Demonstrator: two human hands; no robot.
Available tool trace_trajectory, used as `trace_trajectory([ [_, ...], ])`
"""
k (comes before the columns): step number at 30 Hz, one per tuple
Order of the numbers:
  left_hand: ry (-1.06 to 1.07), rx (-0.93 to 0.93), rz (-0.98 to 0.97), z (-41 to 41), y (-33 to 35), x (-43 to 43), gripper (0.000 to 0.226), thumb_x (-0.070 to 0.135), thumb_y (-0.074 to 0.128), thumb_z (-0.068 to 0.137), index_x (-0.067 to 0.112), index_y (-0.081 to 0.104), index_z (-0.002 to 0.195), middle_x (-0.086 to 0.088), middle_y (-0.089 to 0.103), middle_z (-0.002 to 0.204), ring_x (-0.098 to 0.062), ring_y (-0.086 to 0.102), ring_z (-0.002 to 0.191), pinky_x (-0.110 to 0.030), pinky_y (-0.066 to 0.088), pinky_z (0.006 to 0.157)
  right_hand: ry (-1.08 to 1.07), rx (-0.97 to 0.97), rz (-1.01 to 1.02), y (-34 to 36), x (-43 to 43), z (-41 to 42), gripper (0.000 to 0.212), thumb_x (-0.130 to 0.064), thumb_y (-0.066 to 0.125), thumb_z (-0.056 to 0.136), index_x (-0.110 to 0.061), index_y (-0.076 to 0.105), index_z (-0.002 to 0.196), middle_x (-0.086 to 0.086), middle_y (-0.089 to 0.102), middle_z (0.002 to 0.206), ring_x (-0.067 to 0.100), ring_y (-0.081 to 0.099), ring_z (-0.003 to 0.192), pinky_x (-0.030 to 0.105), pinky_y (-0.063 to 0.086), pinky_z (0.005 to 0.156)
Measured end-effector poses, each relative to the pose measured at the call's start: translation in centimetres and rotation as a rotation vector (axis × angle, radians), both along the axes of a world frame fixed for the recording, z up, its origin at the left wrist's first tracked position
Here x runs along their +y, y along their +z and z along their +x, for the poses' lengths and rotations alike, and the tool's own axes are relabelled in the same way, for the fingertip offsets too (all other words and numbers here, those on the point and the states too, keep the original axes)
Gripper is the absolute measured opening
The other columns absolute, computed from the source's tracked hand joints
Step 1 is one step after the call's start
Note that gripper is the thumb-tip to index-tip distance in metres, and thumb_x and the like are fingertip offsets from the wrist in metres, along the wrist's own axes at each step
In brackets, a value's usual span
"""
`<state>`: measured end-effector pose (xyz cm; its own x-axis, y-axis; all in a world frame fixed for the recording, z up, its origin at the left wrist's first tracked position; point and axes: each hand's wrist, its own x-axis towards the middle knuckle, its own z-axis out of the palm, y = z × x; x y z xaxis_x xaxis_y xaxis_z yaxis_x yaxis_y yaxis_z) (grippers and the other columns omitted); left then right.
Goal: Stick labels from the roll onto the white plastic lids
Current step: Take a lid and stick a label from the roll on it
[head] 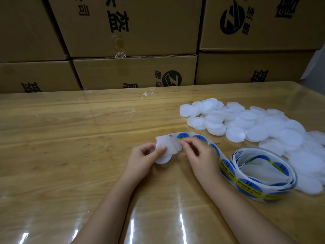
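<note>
A loose roll of labels (pixel 263 175) lies on the table at the right, its blue and yellow round stickers facing out. Its free strip (pixel 198 138) runs left toward my hands. My left hand (pixel 144 159) pinches a white plastic lid (pixel 162 158) together with the bare end of the backing paper (pixel 165 140). My right hand (pixel 198 154) pinches the strip just right of that, fingertips at a label's edge. A heap of white lids (pixel 255 127) lies behind and to the right of the roll.
Stacked cardboard boxes (pixel 133 71) with black print wall off the far side of the wooden table (pixel 70 138), which has a glossy clear cover. Small scraps of clear tape (pixel 146 94) lie near the far edge.
</note>
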<state>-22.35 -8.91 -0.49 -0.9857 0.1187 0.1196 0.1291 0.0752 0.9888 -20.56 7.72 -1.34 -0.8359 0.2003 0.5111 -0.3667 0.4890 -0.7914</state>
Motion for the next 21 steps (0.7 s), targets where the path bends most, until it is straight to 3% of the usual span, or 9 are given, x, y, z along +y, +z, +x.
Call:
trace_trajectory([
  [3,0.084,-0.005,0.007,-0.2,-0.2,-0.1,0.021,0.019,0.067,0.086,0.0,0.066,0.074,-0.011,0.056,0.069,-0.017,0.05,0.066,-0.029,0.038,0.061,0.057,-0.076,-0.356,0.4,0.1,-0.1,0.019,-0.007,0.057,0.092,-0.02,0.066,0.08,-0.003,0.064,0.062,0.007,0.059,0.059,0.024,0.049,0.06],
  [9,0.18,-0.016,-0.036,-0.7,-0.5,-0.1,0.012,0.018,0.064,0.088,0.01,0.067,0.081,-0.004,0.06,0.064,-0.017,0.053,0.055,-0.023,0.04,0.05,0.076,-0.036,-0.623,1.2,0.3,0.1,0.017,-0.002,0.055,0.092,-0.012,0.066,0.087,0.001,0.073,0.077,0.015,0.07,0.075,0.022,0.055,0.071],
  [11,0.234,-0.003,-0.081,-0.9,-0.6,0.1,0.004,0.018,0.066,0.086,0.015,0.066,0.089,-0.005,0.065,0.081,-0.022,0.058,0.063,-0.029,0.048,0.059,0.118,-0.071,-0.667,1.3,0.4,0.1,0.017,0.001,0.057,0.09,-0.01,0.068,0.088,0.006,0.074,0.082,0.017,0.071,0.08,0.022,0.055,0.073],
  [13,0.32,0.048,-0.115,-1.3,-0.9,0.1,0.012,0.02,0.068,0.085,0.022,0.062,0.095,-0.003,0.062,0.102,-0.027,0.061,0.083,-0.038,0.051,0.078,0.163,-0.097,-0.684,1.4,0.3,0.2,0.018,0.003,0.058,0.088,-0.011,0.07,0.088,0.009,0.074,0.088,0.016,0.071,0.083,0.018,0.053,0.071],
  [16,0.482,0.164,-0.005,-1.3,-0.6,-0.3,0.013,0.02,0.055,0.093,0.027,0.063,0.101,0.008,0.057,0.105,-0.008,0.057,0.1,-0.024,0.046,0.089,0.226,-0.119,-0.681,1.4,0.3,0.3,0.02,0.006,0.059,0.086,-0.009,0.071,0.091,0.005,0.074,0.091,0.014,0.071,0.086,0.016,0.052,0.073],
  [18,0.53,0.232,0.126,-0.9,-0.2,-0.5,0.025,0.017,0.048,0.094,0.034,0.064,0.1,0.015,0.059,0.107,0.002,0.057,0.095,-0.023,0.049,0.081,0.247,-0.122,-0.67,1.4,0.3,0.3,0.017,0.003,0.059,0.088,-0.007,0.071,0.092,0.003,0.074,0.089,0.015,0.07,0.086,0.018,0.053,0.073],
  [21,0.486,0.319,0.266,-0.4,0.1,-0.2,0.041,0.009,0.047,0.09,0.042,0.059,0.111,0.018,0.065,0.098,-0.001,0.061,0.075,-0.017,0.05,0.061,0.228,-0.144,-0.728,1.4,0.4,0.1,0.014,-0.002,0.061,0.087,-0.012,0.072,0.087,0.005,0.074,0.086,0.02,0.07,0.084,0.022,0.054,0.069],
])
